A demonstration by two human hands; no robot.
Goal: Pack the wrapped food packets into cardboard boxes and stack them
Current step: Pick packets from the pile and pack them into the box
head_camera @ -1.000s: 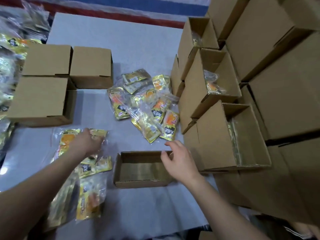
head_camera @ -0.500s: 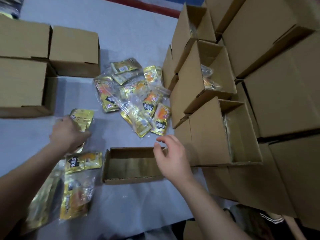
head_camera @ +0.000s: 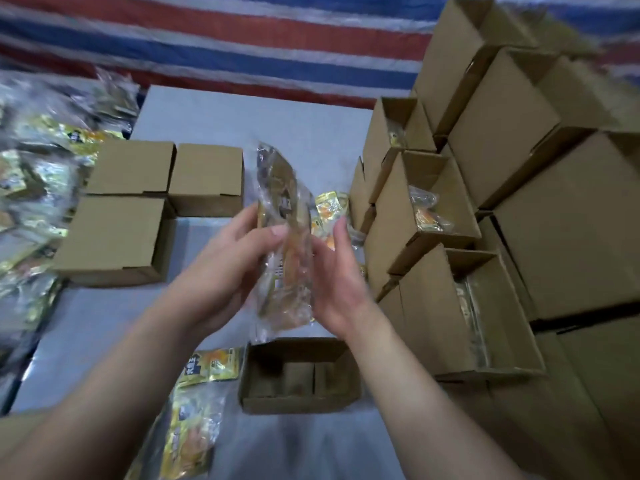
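A clear-wrapped food packet (head_camera: 282, 216) with yellow and orange print stands upright in the air over the grey table. My left hand (head_camera: 225, 268) grips its left side, thumb across the front. My right hand (head_camera: 334, 278) presses flat against its right side with straight fingers. Just below them an open cardboard box (head_camera: 301, 400) sits on the table, with nothing visible inside it. More packets (head_camera: 211, 367) lie left of that box, and a few more packets (head_camera: 330, 206) show behind my hands.
Three closed boxes (head_camera: 114, 237) stand at the left. A tall stack of boxes (head_camera: 502, 202) fills the right, some open with packets inside. A heap of packets (head_camera: 31, 188) lies off the table's left edge. A striped cloth (head_camera: 242, 39) hangs behind.
My left hand lifted a packet from the table to chest height. My right hand left the open box's rim and came up against the packet. The camera tilted upward.
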